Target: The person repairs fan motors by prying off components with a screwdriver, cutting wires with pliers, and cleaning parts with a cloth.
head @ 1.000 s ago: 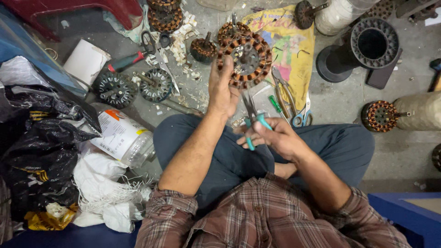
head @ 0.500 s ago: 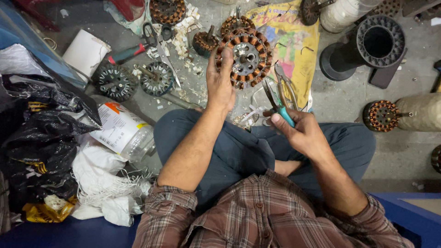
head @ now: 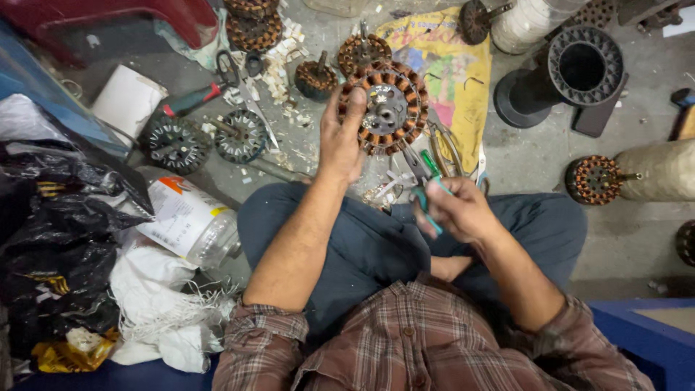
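**Wound stator held up, pliers at its lower edge**

Left hand [head: 340, 141] closed on the rim of a round copper-wound stator [head: 384, 108], fingers [head: 353, 108] spread across its face, holding it tilted above the lap. Right hand [head: 456, 210] wrapped around green-handled pliers [head: 427, 177], tips pointing up toward the stator's lower rim; hard to tell whether the tips touch the windings or stop just short.

Likely trouble: a slip of the pliers scraping or nicking the copper coils, since the stator is gripped at one side only and free to twist. Possibly also a pinch of the left thumb, near the working edge.

Crowded floor around: scissors [head: 242, 80] and a red-handled tool [head: 192, 101] by two bare dark cores [head: 177, 145], more wound stators beyond, white scraps scattered between. Yellow printed sheet [head: 452, 65] directly beneath the held stator. Black funnel-shaped stand [head: 572, 72] to the right, plastic jar [head: 192, 224] beside the left knee.
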